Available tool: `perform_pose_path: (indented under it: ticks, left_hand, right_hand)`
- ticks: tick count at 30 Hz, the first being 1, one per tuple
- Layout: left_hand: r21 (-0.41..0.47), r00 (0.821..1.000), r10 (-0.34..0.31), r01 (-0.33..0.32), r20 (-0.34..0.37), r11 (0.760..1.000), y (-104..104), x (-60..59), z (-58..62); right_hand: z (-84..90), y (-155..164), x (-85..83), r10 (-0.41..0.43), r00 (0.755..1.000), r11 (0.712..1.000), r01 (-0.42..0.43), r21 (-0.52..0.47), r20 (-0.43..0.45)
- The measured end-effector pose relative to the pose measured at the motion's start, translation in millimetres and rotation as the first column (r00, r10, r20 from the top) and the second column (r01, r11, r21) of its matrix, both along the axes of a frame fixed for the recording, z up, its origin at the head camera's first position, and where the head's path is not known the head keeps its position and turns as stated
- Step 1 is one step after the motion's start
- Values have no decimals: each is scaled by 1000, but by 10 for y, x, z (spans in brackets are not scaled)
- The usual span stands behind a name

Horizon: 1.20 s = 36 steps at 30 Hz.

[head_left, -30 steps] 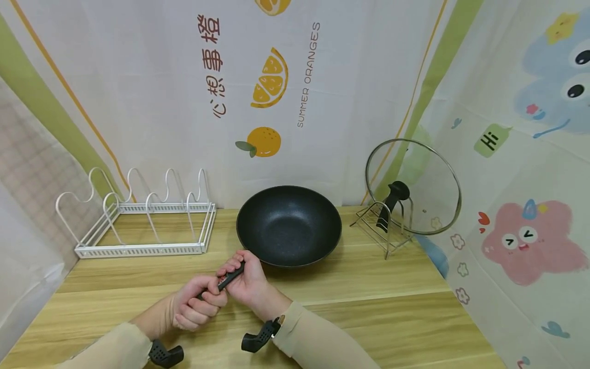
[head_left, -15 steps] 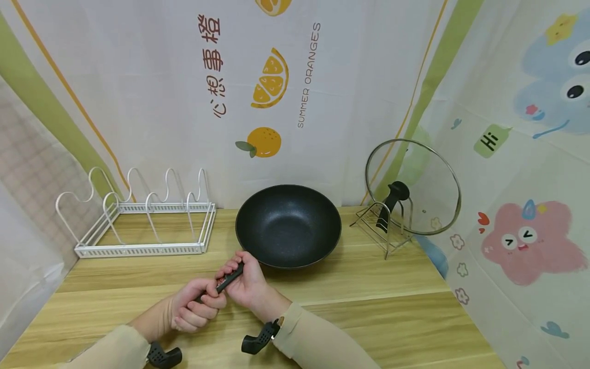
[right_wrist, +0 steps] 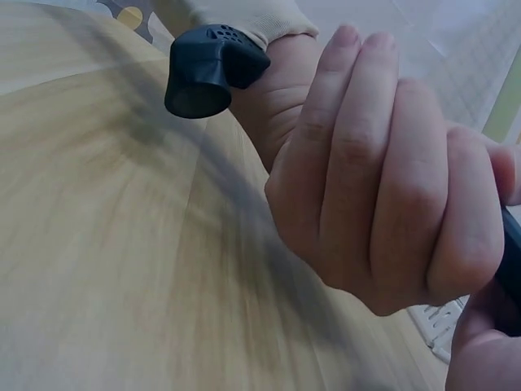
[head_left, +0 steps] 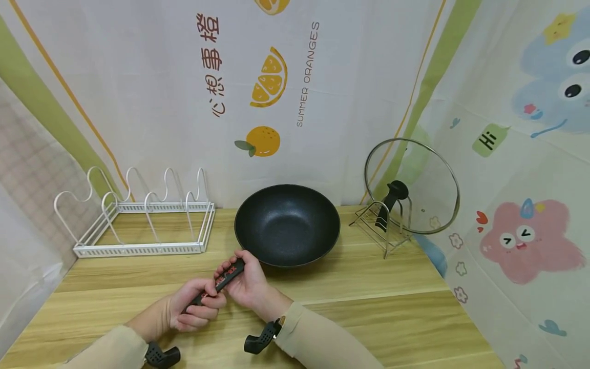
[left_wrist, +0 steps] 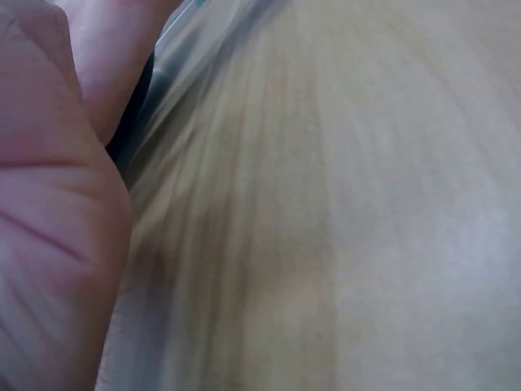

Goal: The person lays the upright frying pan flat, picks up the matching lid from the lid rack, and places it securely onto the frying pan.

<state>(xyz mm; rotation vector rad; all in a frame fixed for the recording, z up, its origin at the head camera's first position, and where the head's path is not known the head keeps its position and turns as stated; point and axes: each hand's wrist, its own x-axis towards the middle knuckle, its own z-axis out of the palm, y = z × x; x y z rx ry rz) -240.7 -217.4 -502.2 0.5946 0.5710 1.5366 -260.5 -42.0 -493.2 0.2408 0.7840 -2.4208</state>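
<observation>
A black wok (head_left: 288, 225) sits on the wooden table, its inside facing up and toward me. A black handle (head_left: 229, 274) with red print slants from near its front-left rim toward the lower left. Around the lower part of this handle the left hand (head_left: 195, 306) curls its fingers. Closer to the wok, the right hand (head_left: 249, 283) grips the upper part and hides where handle and wok meet. In the right wrist view the left hand's curled fingers (right_wrist: 391, 179) show beside the dark handle (right_wrist: 511, 252). The left wrist view catches mostly the palm (left_wrist: 57, 236).
A white metal rack (head_left: 143, 249) with upright loops stands at the back left. Back right, a glass lid (head_left: 412, 184) with a black knob leans in a small wire stand (head_left: 387, 241). A printed curtain (head_left: 295, 92) hangs behind the wooden table (head_left: 369, 307).
The handle has turned about its length within the hands, so more of its red print faces up. The left hand's grip has shifted slightly; the wok stays nearly in place.
</observation>
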Motion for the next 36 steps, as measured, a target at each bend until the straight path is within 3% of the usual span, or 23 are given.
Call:
perform_pose_path:
  ticks: [25,36]
  left_hand:
    - [57,1000,-6,8,-28,998,59,-60,123]
    - [46,998,28,-25,-48,999,65,-36,150]
  right_hand:
    - [77,58,-42,6,1000,1000,-6,15,-22]
    - [82,73,-52,8,1000,1000,-8,1,-26]
